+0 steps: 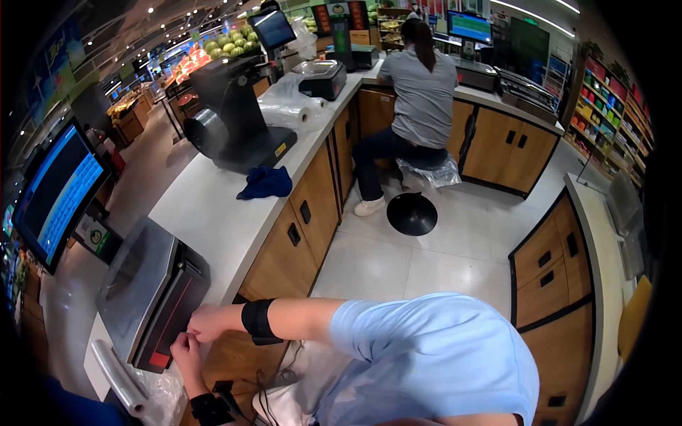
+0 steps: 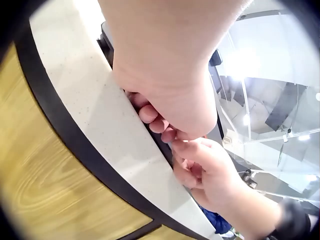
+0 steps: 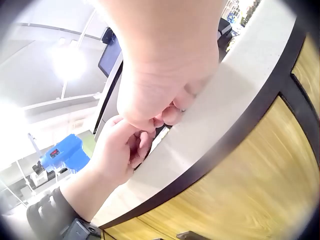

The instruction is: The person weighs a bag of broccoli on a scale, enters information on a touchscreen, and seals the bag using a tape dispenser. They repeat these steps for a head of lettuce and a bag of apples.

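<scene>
Both hands meet at the front of a black weighing scale (image 1: 133,284) with a flat metal top, near the red patch (image 1: 160,359) at its lower corner. My right hand (image 1: 207,323) reaches in from the right, fingers bent against the scale front. From below comes my left hand (image 1: 186,353), its fingertips touching the right hand's. In the left wrist view, the right hand (image 2: 207,172) brings thumb and forefinger together beside the left hand's curled fingers (image 2: 159,125). The right wrist view shows the left hand (image 3: 112,150) curled too. I cannot tell what the fingertips hold.
A roll of clear bags (image 1: 117,376) lies by the scale, a screen (image 1: 60,195) behind it. Along the white counter (image 1: 192,192) are a dark blue cloth (image 1: 265,183), a black machine (image 1: 238,113) and another scale (image 1: 323,78). A seated person (image 1: 423,85) faces away beside a black basin (image 1: 412,214).
</scene>
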`<state>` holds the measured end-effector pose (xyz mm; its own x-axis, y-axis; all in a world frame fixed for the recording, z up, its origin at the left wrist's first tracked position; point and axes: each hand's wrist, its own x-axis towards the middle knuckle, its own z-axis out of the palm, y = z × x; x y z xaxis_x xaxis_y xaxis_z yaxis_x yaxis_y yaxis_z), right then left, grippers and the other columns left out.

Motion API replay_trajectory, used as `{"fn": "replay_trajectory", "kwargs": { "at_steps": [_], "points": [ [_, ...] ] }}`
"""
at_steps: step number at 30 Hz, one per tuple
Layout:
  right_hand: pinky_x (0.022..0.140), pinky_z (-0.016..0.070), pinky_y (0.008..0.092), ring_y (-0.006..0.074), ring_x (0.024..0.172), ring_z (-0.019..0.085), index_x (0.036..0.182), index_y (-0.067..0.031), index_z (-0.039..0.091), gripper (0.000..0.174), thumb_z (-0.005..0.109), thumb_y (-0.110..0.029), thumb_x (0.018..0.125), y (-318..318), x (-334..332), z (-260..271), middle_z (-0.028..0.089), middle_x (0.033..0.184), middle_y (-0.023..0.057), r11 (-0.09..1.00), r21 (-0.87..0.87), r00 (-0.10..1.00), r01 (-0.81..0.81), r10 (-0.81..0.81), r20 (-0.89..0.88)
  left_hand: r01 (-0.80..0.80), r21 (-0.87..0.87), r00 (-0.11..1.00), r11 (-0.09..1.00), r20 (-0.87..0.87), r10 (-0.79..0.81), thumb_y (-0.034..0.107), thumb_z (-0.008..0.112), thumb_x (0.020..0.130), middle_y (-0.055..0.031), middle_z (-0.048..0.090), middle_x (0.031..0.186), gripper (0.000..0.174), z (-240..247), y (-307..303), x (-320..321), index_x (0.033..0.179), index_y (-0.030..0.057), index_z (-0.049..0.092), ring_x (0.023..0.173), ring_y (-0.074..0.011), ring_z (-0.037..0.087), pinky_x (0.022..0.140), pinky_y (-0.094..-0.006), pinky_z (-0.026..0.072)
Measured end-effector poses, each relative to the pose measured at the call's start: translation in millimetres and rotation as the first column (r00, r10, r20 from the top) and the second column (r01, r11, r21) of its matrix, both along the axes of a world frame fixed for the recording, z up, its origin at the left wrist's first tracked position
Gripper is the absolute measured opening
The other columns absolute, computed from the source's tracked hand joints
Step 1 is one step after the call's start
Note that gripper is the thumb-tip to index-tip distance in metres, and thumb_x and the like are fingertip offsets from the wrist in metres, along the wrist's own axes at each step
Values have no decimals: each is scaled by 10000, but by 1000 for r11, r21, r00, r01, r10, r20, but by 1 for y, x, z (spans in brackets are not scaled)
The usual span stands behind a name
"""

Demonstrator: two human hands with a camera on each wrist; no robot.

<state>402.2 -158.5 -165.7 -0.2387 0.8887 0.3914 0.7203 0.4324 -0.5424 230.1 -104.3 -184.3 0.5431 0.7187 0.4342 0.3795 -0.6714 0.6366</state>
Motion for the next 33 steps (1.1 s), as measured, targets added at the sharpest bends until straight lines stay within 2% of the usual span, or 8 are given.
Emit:
{"fn": "replay_trajectory", "kwargs": {
  "at_steps": [4,8,11,13,15,23,25,33],
  "points": [
    [606,484,431,342,671,625,694,-39,651,231,587,-256,742,10,3,3,652,703,148,998,-54,989,-42,34,-144,-76,85,991,993,115,66,113,524,892,-138,511,548,243,-7,7,9,713,-50,535,503,-156,462,492,-334,379],
    [580,484,402,310,640,629,695,-18,637,232,600,-240,752,21,-9,-7,649,682,142,996,-23,945,-83,72,-318,-97,16,970,995,226,90,113,499,911,-138,478,543,239,-22,16,-2,733,-43,531,511,-155,448,497,-341,375],
    [581,484,395,307,638,629,711,-21,636,217,604,-231,755,21,-11,-12,653,688,138,998,-13,924,-62,52,-378,-74,-82,961,994,260,93,115,492,928,-93,467,534,245,-30,20,-7,736,-32,534,520,-119,433,487,-305,355],
    [579,482,382,297,635,631,739,-25,629,214,616,-239,759,19,-9,-13,655,692,135,997,-17,919,-69,57,-389,-13,-134,956,991,288,52,161,481,967,45,445,566,276,-14,6,1,728,35,537,511,-30,386,455,-223,277],
    [582,481,371,283,643,635,764,-27,619,223,622,-250,762,19,-8,-11,657,703,135,996,-47,886,-71,42,-462,-14,-132,953,991,298,53,169,488,966,43,440,566,282,-21,12,-1,725,32,537,504,-37,384,452,-226,274],
    [591,484,375,281,664,646,777,-32,617,224,620,-256,784,18,-7,-9,669,725,134,995,-50,890,-84,52,-453,94,-383,928,919,368,58,136,509,947,65,383,580,318,-18,13,-6,644,47,467,543,-33,328,477,-222,245],
    [580,479,365,277,652,635,733,-21,612,167,629,-183,767,16,-8,-8,655,699,128,999,-19,886,-47,33,-463,108,-381,928,918,370,44,132,507,946,66,388,576,315,-20,18,-6,643,54,463,528,-28,330,465,-221,240],
    [584,475,394,314,651,629,734,-44,606,199,623,-239,771,13,-9,-10,650,687,124,999,22,912,-25,31,-409,129,-371,924,920,382,25,130,487,947,63,404,546,310,-22,13,-8,646,62,461,471,-24,348,428,-211,230]
  ]
}}
